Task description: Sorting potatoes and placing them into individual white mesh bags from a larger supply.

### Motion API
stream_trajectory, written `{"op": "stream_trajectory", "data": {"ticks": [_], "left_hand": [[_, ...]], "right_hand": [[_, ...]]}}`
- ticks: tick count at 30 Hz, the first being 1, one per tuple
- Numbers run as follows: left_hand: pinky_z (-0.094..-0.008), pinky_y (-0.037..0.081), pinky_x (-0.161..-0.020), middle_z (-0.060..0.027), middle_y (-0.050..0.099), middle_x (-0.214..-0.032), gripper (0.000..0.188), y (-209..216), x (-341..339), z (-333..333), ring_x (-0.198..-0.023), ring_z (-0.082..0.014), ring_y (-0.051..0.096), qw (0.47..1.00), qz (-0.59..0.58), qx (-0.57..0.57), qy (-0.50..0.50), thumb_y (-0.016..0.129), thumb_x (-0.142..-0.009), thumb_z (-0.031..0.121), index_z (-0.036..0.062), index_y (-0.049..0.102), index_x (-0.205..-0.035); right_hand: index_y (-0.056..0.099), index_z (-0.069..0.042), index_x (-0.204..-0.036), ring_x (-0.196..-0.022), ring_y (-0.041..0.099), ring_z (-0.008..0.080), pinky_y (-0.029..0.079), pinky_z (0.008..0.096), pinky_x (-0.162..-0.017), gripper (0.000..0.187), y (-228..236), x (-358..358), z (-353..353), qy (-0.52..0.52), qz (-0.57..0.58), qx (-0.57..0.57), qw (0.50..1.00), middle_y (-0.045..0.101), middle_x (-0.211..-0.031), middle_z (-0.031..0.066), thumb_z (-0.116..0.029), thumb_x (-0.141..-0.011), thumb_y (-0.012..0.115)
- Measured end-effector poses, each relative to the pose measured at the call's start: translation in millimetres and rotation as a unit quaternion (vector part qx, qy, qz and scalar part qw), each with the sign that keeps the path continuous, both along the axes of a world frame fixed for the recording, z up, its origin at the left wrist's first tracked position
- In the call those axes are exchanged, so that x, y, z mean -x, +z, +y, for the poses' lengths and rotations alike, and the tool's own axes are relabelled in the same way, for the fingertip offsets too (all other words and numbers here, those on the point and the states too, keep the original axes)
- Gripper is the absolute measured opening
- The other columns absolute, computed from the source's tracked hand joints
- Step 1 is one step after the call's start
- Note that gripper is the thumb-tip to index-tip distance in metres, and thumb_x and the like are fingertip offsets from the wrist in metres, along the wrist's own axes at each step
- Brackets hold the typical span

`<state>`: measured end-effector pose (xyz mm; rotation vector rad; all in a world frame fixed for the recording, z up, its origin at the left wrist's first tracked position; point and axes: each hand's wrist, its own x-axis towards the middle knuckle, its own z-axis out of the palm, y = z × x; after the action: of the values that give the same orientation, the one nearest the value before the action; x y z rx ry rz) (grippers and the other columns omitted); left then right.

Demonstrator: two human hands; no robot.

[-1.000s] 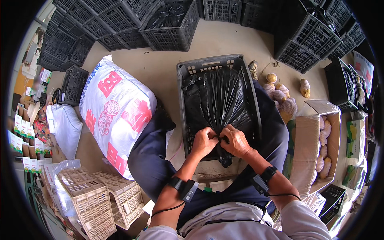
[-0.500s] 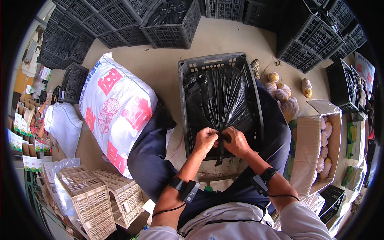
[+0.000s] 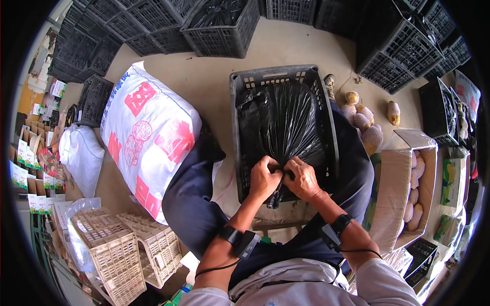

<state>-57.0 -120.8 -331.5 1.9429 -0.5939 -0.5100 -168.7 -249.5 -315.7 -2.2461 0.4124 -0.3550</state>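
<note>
Between my knees a black plastic crate (image 3: pixel 236 125) holds a full black plastic bag (image 3: pixel 283 117), its mouth gathered into pleats toward me. My left hand (image 3: pixel 265 178) pinches the bunched neck from the left, fingers curled. From the other side my right hand (image 3: pixel 302 177) closes on the same neck, its thumb and fingers nearly meeting the left ones. A short twisted tail of the bag hangs below both hands, near the crate's front edge. What fills the bag is hidden.
A big white sack with red print (image 3: pixel 153 137) leans by my left leg. Fruits in foam nets (image 3: pixel 362 120) lie on the floor at right, beside a carton (image 3: pixel 431 188) of more. Black crates (image 3: pixel 224 35) stand along the back; beige crates (image 3: pixel 109 255) are at lower left.
Both hands have shifted slightly on the bag's neck, with the left fingers now more tightly curled. The bag's tail below them looks shorter and has swung a little left.
</note>
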Motion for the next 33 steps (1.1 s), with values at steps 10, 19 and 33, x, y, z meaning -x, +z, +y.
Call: {"op": "stream_trajectory", "data": {"ticks": [10, 19, 33], "left_hand": [[-0.0284, 0.055, -0.068, -0.0067, 0.075, -0.079, 0.016, -5, -1, -5, -0.071, -0.0104, 0.067, 0.977, 0.209, -0.005, 0.044, 0.074, -0.082, 0.007, -0.0029, 0.072, -0.094], [-0.0227, 0.054, -0.075, -0.0027, 0.073, -0.093, 0.023, 22, -1, 8, -0.080, -0.0058, 0.066, 0.980, 0.176, 0.073, -0.054, 0.075, -0.084, 0.001, -0.0005, 0.069, -0.106], [-0.0227, 0.046, -0.062, -0.0004, 0.064, -0.087, 0.041, 96, 41, 36, -0.068, -0.0046, 0.054, 0.995, 0.065, 0.066, -0.031, 0.072, -0.079, -0.003, 0.0021, 0.066, -0.119]], "right_hand": [[0.067, 0.000, -0.096, -0.077, 0.058, 0.0068, 0.049, 0.0272, -0.070, 0.013, -22, 19, 9, -0.150, -0.034, -0.397, 0.905, 0.064, -0.084, -0.0022, -0.009, -0.087, 0.072], [0.069, 0.000, -0.102, -0.083, 0.065, 0.0114, 0.055, 0.0283, -0.077, 0.019, 6, 11, -8, -0.085, 0.036, -0.528, 0.844, 0.069, -0.088, 0.0047, -0.018, -0.099, 0.066], [0.067, -0.007, -0.130, -0.092, 0.072, 0.0265, 0.058, 0.0372, -0.085, 0.045, 66, 13, -8, 0.129, 0.088, -0.111, 0.981, 0.071, -0.105, 0.0127, -0.004, -0.086, 0.074]]}}
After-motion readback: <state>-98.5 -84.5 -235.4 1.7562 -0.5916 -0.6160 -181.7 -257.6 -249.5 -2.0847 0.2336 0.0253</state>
